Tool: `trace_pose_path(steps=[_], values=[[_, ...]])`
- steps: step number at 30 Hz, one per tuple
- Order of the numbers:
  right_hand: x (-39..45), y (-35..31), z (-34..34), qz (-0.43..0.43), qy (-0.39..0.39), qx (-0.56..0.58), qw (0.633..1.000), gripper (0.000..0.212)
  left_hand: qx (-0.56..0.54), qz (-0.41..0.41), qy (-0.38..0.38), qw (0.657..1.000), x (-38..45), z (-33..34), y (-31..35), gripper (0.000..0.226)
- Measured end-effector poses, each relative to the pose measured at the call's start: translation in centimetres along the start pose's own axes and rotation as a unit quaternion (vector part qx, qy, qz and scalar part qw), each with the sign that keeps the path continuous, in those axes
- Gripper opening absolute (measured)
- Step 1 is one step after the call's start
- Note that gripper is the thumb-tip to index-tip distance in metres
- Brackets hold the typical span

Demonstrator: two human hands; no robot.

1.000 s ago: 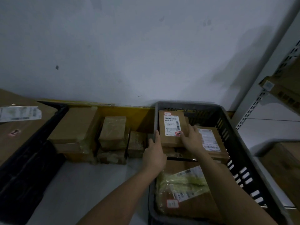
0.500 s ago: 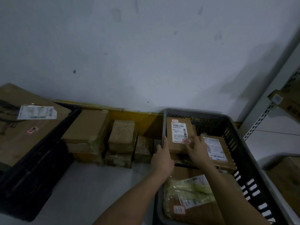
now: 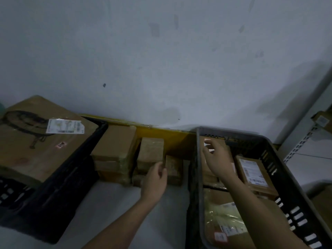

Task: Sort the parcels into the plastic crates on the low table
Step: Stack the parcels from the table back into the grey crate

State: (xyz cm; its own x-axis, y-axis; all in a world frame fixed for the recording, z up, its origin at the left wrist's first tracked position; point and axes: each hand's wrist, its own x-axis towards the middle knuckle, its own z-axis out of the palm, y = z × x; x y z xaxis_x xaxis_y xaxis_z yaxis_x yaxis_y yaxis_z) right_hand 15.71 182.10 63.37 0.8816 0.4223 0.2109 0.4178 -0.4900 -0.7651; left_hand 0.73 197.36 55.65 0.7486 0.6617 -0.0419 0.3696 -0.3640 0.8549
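Observation:
A grey plastic crate (image 3: 242, 134) stands at the right and holds several cardboard parcels. One with a white label (image 3: 253, 174) lies at its right side, and a plastic-wrapped one (image 3: 224, 218) lies nearer me. My right hand (image 3: 218, 159) hovers with spread fingers over the upright labelled parcel (image 3: 207, 140) at the crate's far left corner, holding nothing. My left hand (image 3: 156, 179) is outside the crate, its loosely curled fingers against a small brown box (image 3: 173, 168) among the loose boxes by the wall. A black crate (image 3: 71, 177) at the left carries a large cardboard box (image 3: 36, 141).
More loose boxes sit between the crates: a wide one (image 3: 115, 143) stacked on others and a medium one (image 3: 151, 150). A yellow strip (image 3: 177, 139) runs along the wall's base. A metal shelf upright (image 3: 303, 142) with a box (image 3: 323, 121) stands at the right.
Both hands let go of the upright labelled parcel. My left hand moved left out of the grey crate to the loose boxes; my right hand lifted above the parcel.

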Motion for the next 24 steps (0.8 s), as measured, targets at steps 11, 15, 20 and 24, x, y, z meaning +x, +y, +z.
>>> trace_pose_path(steps=[11,15,20,24], values=[[1.0,-8.5,14.1,-0.004,-0.213,-0.09,0.973,0.043,0.152,-0.065,0.156,0.974,4.6,-15.7,-8.4,0.051],[1.5,-10.3,19.0,0.034,-0.255,-0.067,0.964,0.04,0.098,-0.099,0.115,0.984,6.5,-18.8,-9.7,0.071],[0.8,-12.0,23.6,0.141,-0.269,0.038,0.952,0.048,0.005,-0.136,0.063,0.989,9.0,-19.9,-10.5,0.083],[0.9,-10.2,26.6,0.191,-0.283,0.094,0.935,0.064,-0.07,-0.162,0.03,0.984,10.5,-20.1,-11.6,0.085]])
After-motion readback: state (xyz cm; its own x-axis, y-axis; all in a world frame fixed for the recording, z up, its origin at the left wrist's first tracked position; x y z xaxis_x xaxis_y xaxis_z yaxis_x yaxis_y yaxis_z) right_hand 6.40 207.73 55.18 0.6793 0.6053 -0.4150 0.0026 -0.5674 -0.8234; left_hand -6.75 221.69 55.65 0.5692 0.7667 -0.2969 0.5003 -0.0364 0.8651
